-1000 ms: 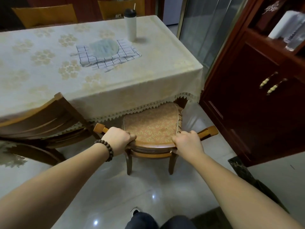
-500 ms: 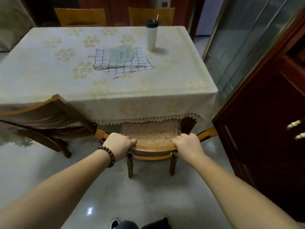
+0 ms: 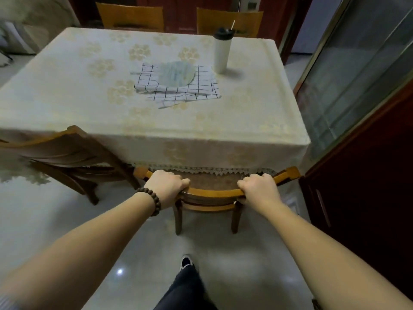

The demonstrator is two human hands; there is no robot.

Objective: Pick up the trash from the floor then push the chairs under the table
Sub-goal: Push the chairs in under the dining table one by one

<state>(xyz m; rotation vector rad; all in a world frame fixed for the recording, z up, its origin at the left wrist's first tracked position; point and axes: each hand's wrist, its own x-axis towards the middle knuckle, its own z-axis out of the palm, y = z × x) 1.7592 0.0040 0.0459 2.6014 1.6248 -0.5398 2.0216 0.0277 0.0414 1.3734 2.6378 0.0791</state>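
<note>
- We see a dim indoor scene in a warm, yellowish cast; the tablecloth (image 3: 156, 104) beyond both hands is the brightest surface.
- A small white glare spot (image 3: 120, 271) sits on the glossy floor (image 3: 55, 211) below the left hand (image 3: 166, 186), so the light seems to come from overhead.
- The tumbler (image 3: 221, 53), well beyond the right hand (image 3: 260, 189), throws a soft shadow to its right.
- The cabinet (image 3: 368, 198) right of the right hand falls into deep shadow with little detail.
- Wide-angle distortion bends the table edges and stretches both forearms toward the bottom corners.
- The far upper left corner and the lower left edge look smeared and soft; the middle around the hands is fairly sharp.
</note>
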